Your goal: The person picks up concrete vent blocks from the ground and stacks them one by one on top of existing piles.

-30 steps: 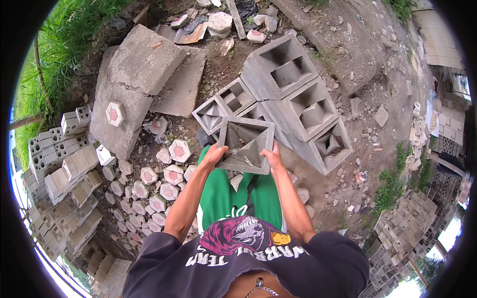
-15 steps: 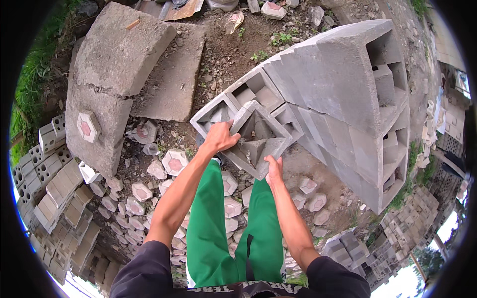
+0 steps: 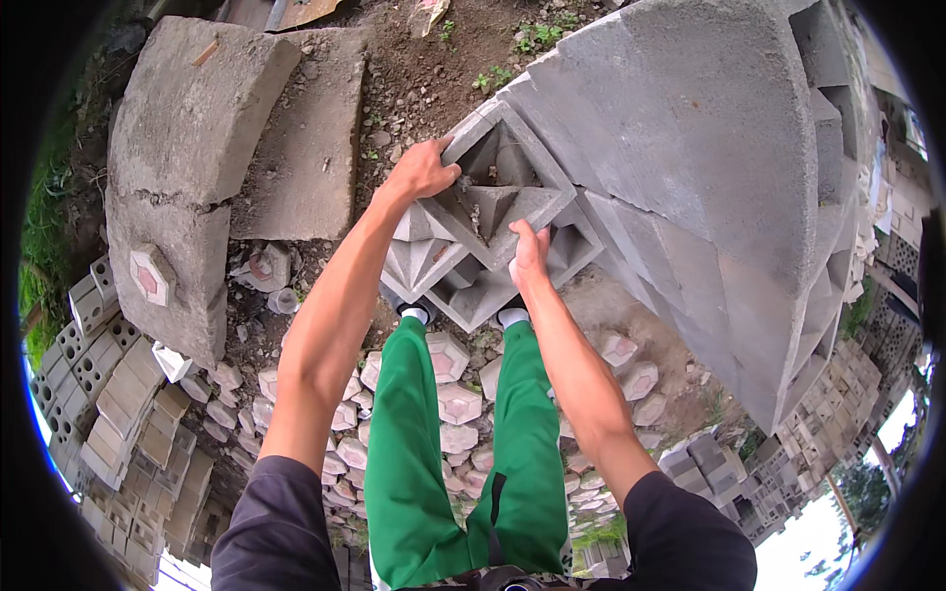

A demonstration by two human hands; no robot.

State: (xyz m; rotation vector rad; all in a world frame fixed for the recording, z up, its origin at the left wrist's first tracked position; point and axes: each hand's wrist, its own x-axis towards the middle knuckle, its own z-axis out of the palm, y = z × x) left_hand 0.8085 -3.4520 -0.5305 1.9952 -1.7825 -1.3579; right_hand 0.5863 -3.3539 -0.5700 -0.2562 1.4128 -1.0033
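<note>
A square grey concrete breeze block (image 3: 501, 209) with angled inner wedges is held between my two hands. Its far-left rim is gripped by my left hand (image 3: 422, 172), fingers wrapped over the edge. My right hand (image 3: 529, 256) clasps the near-right rim, thumb on top. The block lies over the far part of more blocks of the same pattern; one lower block (image 3: 426, 258) shows beside its near-left edge, just in front of my feet. How far the held block rests on those beneath is hard to tell.
A long row of stacked breeze blocks (image 3: 690, 128) runs off to the right. Broken concrete slabs (image 3: 187, 108) lie at left, one bearing a hexagonal paver (image 3: 151, 274). Many hexagonal pavers (image 3: 458, 404) cover the ground around my feet. Hollow blocks (image 3: 89, 340) are piled farther left.
The held block has shifted away from me, over the far side of the lower blocks, uncovering nearer ones. Both arms have reached farther forward, and my view has shifted.
</note>
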